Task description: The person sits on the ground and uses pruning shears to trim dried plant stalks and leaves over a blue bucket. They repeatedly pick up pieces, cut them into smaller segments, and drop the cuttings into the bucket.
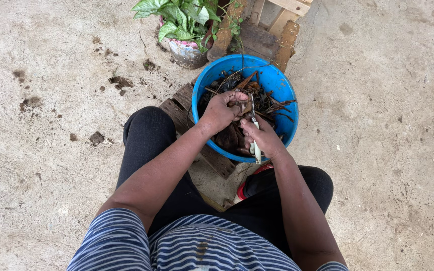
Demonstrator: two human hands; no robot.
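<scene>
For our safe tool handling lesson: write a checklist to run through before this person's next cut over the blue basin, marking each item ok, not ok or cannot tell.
1. Right hand grips the knife by its pale handle: ok.
2. Left hand holds the brown plant piece firmly: ok.
3. Left fingers out of the blade's path: cannot tell, blade and fingers are very close.
4. Work sits over the blue basin, so scraps drop in: ok.
5. Basin steady on the wooden boards: cannot tell.
6. Potted plant away from the hands: ok.
</scene>
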